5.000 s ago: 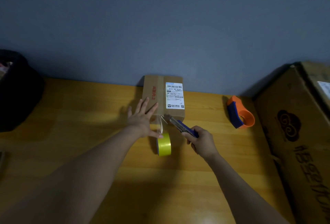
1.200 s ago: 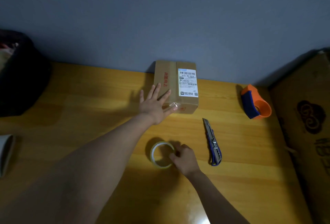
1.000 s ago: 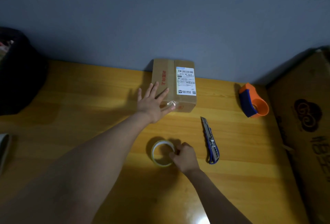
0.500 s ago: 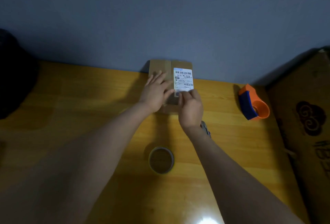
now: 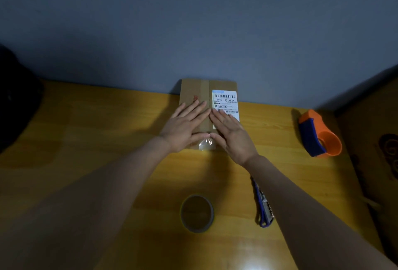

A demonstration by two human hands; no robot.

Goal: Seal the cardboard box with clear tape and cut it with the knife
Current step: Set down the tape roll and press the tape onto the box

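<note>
A small cardboard box (image 5: 193,89) with a white shipping label stands against the wall on the wooden table. My left hand (image 5: 185,127) lies flat on its left half and my right hand (image 5: 231,135) flat on its right half, fingers spread, holding nothing. Between my thumbs a shiny end of clear tape (image 5: 206,144) hangs over the box's near edge. The roll of clear tape (image 5: 197,212) lies flat on the table nearer to me. The blue utility knife (image 5: 263,208) lies to its right, partly hidden under my right forearm.
An orange and blue tape dispenser (image 5: 318,134) stands at the right. A large cardboard carton (image 5: 379,140) fills the right edge. A dark bag (image 5: 15,97) sits at the far left. The table (image 5: 97,129) is yellow wood.
Five seconds ago my right hand held the knife at the tape. It then laid the knife down, set the roll flat and moved up onto the box beside my left hand.
</note>
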